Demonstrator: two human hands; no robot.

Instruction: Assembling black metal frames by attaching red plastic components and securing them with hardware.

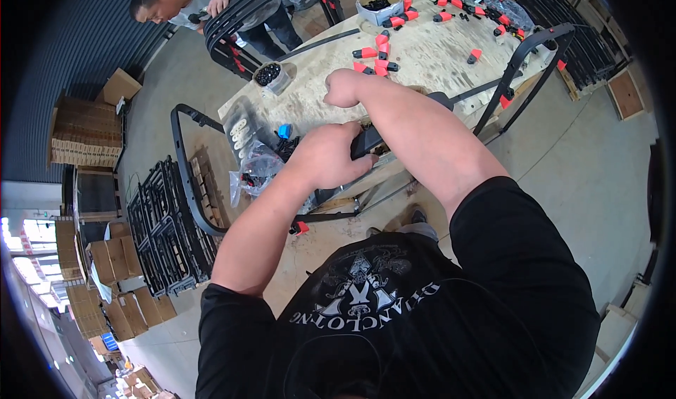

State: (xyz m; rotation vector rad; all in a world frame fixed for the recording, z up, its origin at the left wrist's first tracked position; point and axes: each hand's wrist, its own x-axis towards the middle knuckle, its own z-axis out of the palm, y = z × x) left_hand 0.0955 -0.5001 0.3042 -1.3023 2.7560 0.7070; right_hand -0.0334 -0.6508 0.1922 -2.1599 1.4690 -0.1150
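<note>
My left hand (pixel 329 156) is closed around a dark black piece (pixel 363 142) at the table's near edge; its thumb and fingers wrap its end, and the rest is hidden under my right forearm. My right hand (pixel 343 89) reaches across above the wooden tabletop, its fingers curled; anything inside them is hidden. A black tubular frame (pixel 184 163) spans the near side, with a bent end on the left and another bent end (pixel 517 64) on the right. Red-and-black fittings (pixel 381 50) lie just beyond my right hand.
On the worktable (pixel 310 71) stand a tub of small black parts (pixel 268 74) and a white box (pixel 379 6). A clear plastic bag (pixel 259 166) lies at the left corner. Across the table a person (pixel 204 1) handles black frames (pixel 260 8). Stacked frames (pixel 169 230) stand left.
</note>
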